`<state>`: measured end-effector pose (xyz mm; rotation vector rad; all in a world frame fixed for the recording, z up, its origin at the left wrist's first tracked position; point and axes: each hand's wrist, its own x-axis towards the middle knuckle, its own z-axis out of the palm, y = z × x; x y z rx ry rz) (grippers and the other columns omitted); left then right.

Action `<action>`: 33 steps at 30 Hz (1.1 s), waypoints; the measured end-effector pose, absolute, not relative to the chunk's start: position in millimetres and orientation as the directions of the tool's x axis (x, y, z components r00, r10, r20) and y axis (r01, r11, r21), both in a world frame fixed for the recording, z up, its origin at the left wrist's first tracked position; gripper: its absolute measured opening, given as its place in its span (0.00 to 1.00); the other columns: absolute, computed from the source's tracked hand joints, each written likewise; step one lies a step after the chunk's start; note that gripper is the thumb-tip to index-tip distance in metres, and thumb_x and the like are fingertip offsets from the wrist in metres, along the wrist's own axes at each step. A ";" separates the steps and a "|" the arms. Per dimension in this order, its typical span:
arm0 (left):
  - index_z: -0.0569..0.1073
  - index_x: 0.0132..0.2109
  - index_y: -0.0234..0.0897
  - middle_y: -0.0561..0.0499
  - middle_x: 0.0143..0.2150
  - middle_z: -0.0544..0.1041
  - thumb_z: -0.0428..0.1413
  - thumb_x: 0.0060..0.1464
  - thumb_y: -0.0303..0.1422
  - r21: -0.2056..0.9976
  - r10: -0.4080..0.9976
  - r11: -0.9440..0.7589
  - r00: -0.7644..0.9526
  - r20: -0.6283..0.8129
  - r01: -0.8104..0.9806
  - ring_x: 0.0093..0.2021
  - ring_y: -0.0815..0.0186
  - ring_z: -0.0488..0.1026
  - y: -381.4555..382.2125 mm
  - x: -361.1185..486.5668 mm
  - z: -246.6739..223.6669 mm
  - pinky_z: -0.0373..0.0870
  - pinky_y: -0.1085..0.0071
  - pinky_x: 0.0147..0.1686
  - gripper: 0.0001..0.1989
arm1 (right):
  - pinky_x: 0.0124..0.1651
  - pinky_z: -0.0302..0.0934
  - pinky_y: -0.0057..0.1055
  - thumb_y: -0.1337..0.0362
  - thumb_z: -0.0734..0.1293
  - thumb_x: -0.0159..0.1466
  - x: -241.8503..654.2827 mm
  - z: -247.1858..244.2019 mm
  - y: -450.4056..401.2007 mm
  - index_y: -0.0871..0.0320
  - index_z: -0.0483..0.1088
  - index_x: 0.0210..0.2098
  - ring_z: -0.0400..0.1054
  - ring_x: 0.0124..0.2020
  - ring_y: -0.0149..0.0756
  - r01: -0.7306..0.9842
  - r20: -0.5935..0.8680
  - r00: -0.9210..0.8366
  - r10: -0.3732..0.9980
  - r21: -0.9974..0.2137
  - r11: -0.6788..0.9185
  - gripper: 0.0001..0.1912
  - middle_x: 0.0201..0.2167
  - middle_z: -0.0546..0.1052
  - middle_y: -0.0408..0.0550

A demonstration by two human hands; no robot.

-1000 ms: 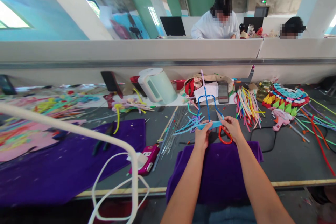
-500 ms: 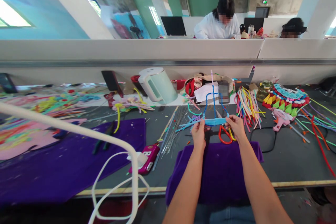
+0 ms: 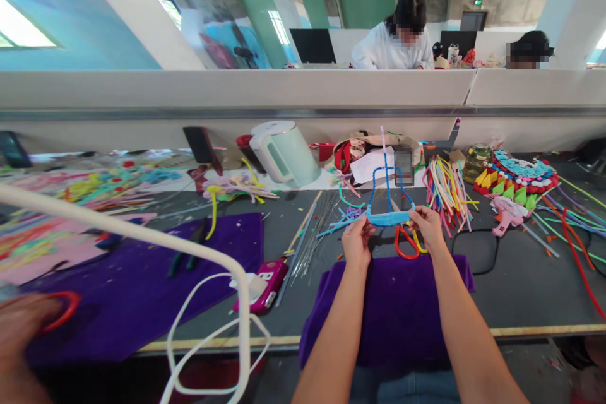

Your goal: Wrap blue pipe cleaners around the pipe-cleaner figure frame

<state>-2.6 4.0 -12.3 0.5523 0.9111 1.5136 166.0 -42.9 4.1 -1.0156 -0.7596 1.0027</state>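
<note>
Between my two hands is a blue pipe-cleaner frame (image 3: 388,219), with a light-blue band along its bottom and a stem that rises to a pale lilac tip. My left hand (image 3: 357,240) pinches the band's left end. At the right end, the fingers of my right hand (image 3: 425,225) are closed on it too. Scissors (image 3: 406,243) with red and yellow handles lie just behind and below the frame, partly hidden. Loose light-blue pipe cleaners (image 3: 336,226) lie beside my left fingers. Under my forearms is a folded purple cloth (image 3: 402,303).
A co-worker's hand (image 3: 23,322) holds something red-handled at far left. A white curved lamp arm (image 3: 189,241) crosses the left foreground. Behind stand a kettle (image 3: 288,154) and a jar (image 3: 477,164). A pink glue gun (image 3: 507,214) and bundled pipe cleaners (image 3: 447,192) lie right.
The band between my hands has tilted and now shows more of its flat light-blue face. A co-worker's hand with a red-handled thing has come into view at the lower left.
</note>
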 end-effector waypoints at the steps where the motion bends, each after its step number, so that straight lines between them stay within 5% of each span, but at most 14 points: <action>1: 0.75 0.28 0.31 0.54 0.24 0.74 0.67 0.34 0.33 0.791 0.974 0.040 -0.153 -0.168 -0.611 0.22 0.73 0.70 4.0 -2.8 -12.1 0.68 0.77 0.22 0.13 | 0.20 0.60 0.24 0.56 0.72 0.49 166.0 4.1 -42.9 0.59 0.70 0.28 0.62 0.16 0.26 -0.309 0.061 0.367 0.928 -0.933 0.184 0.14 0.16 0.68 0.37; 22: 0.75 0.31 0.35 0.53 0.29 0.77 0.66 0.39 0.31 0.693 0.984 0.173 0.100 -0.145 -0.700 0.28 0.72 0.73 4.7 -3.8 -15.4 0.71 0.76 0.28 0.10 | 0.20 0.62 0.24 0.56 0.70 0.51 165.5 1.1 -40.1 0.58 0.69 0.32 0.62 0.20 0.26 -0.266 0.116 0.411 0.904 -0.934 0.241 0.14 0.21 0.67 0.38; 33: 0.74 0.32 0.34 0.55 0.25 0.75 0.67 0.37 0.30 0.626 0.986 0.156 0.086 -0.142 -0.764 0.25 0.72 0.72 12.4 -7.2 -19.1 0.71 0.75 0.29 0.12 | 0.23 0.62 0.25 0.57 0.64 0.59 154.7 3.9 -41.9 0.57 0.67 0.35 0.62 0.20 0.28 0.043 0.339 0.411 0.847 -0.935 0.353 0.10 0.22 0.68 0.39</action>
